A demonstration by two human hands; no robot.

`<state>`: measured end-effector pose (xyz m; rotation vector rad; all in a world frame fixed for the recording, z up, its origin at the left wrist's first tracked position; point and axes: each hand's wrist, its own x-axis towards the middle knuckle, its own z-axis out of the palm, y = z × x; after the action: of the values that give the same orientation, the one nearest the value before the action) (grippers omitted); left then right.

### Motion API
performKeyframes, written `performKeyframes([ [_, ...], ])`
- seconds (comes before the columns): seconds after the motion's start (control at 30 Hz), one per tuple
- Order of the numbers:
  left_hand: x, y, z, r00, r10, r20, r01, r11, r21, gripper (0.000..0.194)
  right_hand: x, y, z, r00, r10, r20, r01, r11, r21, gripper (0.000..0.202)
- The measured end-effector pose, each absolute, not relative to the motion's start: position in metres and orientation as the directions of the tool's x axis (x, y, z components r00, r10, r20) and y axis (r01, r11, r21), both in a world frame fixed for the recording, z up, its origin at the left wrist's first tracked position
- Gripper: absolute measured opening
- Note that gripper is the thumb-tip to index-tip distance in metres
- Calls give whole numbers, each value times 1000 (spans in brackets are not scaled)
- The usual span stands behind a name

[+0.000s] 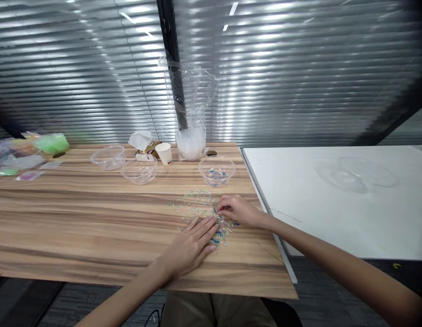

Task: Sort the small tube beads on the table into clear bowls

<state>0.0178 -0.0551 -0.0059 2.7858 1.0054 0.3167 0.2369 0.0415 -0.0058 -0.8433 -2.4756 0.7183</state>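
Note:
Small tube beads (226, 227), mostly clear and iridescent with some blue ones, lie scattered on the wooden table. My left hand (193, 243) rests flat on them, fingers stretched out and palm down, covering part of the pile. At the pile's right side, my right hand (240, 211) is closed in a pinch, with a blue tube bead (214, 210) at the fingertips. Just beyond the beads stands a clear plastic bowl (217, 171) with several blue beads in it.
Two more clear bowls (139, 171) (109, 158) stand left of a paper cup (164, 153), a tissue packet (143, 144) and a plastic bag with white contents (191, 143). Colourful bags (51, 143) lie far left. A white table (309, 204) with clear lids (357, 175) adjoins on the right.

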Motion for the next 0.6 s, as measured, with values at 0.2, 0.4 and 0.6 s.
performKeyframes([
  [0.2, 23, -59, -7, 787, 604, 122, 571, -789, 227, 48, 234, 38, -6, -727, 642, 243, 442, 709, -550, 16],
  [0.4, 1, -63, -7, 755, 645, 119, 610, -757, 234, 53, 233, 33, -7, -751, 620, 229, 474, 747, -467, 15],
  [0.6, -17, -65, -5, 756, 649, 83, 618, -750, 236, 54, 231, 34, -12, -713, 661, 234, 499, 712, -493, 11],
])
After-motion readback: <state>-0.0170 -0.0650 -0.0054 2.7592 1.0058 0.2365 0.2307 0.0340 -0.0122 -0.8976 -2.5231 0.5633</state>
